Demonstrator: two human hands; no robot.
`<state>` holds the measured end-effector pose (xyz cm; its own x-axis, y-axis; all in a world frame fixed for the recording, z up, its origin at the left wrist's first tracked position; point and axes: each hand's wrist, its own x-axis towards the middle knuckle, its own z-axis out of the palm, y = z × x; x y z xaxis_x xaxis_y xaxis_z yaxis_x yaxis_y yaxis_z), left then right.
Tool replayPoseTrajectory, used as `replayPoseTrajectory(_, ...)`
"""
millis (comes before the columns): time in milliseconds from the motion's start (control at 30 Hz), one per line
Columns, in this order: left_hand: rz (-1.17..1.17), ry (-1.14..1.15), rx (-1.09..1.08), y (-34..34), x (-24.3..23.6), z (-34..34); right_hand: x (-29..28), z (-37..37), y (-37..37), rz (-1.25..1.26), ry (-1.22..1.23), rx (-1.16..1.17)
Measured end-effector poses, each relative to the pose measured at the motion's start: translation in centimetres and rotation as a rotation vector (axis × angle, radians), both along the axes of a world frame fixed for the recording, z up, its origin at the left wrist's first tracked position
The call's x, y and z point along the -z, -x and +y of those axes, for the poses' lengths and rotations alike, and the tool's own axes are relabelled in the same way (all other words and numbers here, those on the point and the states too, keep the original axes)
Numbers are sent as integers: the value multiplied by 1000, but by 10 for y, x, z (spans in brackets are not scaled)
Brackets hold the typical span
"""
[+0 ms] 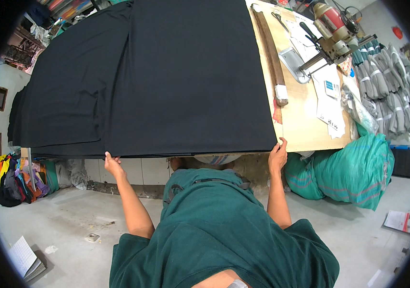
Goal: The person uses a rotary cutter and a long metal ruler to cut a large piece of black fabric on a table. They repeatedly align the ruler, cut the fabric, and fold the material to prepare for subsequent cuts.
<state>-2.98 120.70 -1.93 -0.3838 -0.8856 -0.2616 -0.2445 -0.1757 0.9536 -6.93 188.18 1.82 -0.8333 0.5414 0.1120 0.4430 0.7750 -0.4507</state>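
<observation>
At near side of cutting table [306, 122]: your left hand [114, 164], right hand [277, 156] pinch black fabric [190, 81]; tension evenly.

The cloth [190, 77] is plain black and spreads over the worktop [306, 120] from the left of the frame past its upper centre. Its right part lies flat and smooth, ending in a straight edge that slants down to a corner right of centre. A long fold line marks off the left part, which is slightly creased.
</observation>
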Motion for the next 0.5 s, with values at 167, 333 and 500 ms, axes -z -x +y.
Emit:
replayPoseTrajectory(167, -27, -15, -38, 2, -1, -1, 0, 4, -6, -23, 7, 21)
replayPoseTrajectory(333, -106, -35, -85, 1, 10, -6, 5, 2, -12, -36, -2, 5)
replayPoseTrajectory(500, -183, 268, -367, 21, -2, 24, 0, -2, -7, -85, -97, -28)
